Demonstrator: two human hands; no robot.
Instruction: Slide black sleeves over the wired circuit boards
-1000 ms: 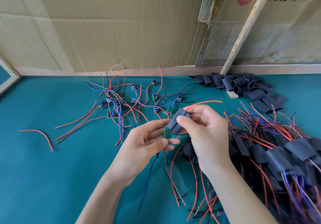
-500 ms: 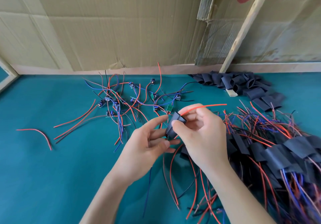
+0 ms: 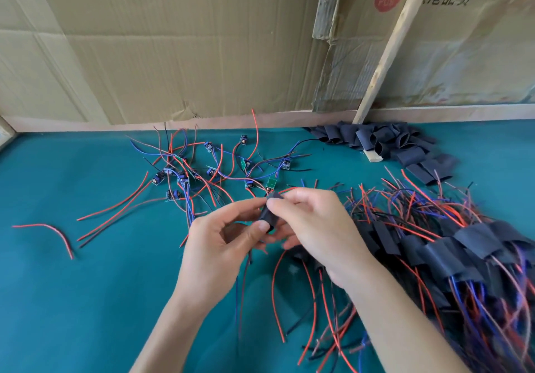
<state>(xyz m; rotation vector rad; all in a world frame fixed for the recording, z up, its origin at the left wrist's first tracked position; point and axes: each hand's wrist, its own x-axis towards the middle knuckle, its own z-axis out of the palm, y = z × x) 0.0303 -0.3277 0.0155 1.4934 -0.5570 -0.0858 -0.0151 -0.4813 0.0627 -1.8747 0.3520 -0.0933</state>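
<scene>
Two bare hands are being held together over a teal table surface [image 3: 86,300], seen from above. A black sleeve [image 3: 267,213] is being pinched between the thumb and forefinger of the right hand [image 3: 315,227], near its upper end. The lower end of the same sleeve is being gripped by the curled fingers and thumb of the left hand [image 3: 220,245]. The sleeve is being kept just above the table, at the middle of the view. Whether a circuit board is inside it cannot be told. Red and dark wires [image 3: 278,291] are hanging down from below the hands onto the table.

Beyond the hands, a loose scatter of bare circuit boards [image 3: 214,170] with red, blue and black leads is lying on the table. One green board [image 3: 271,183] is lying just beyond the fingertips. To the right, a large heap of sleeved boards [image 3: 451,245] with trailing wires is piled up. At the far right, by the back wall, a pile of empty black sleeves [image 3: 385,143] is lying around the foot of a leaning wooden stick [image 3: 388,54]. A single red wire [image 3: 55,232] is lying apart at the far left. Cardboard sheets [image 3: 173,42] are standing behind the table.
</scene>
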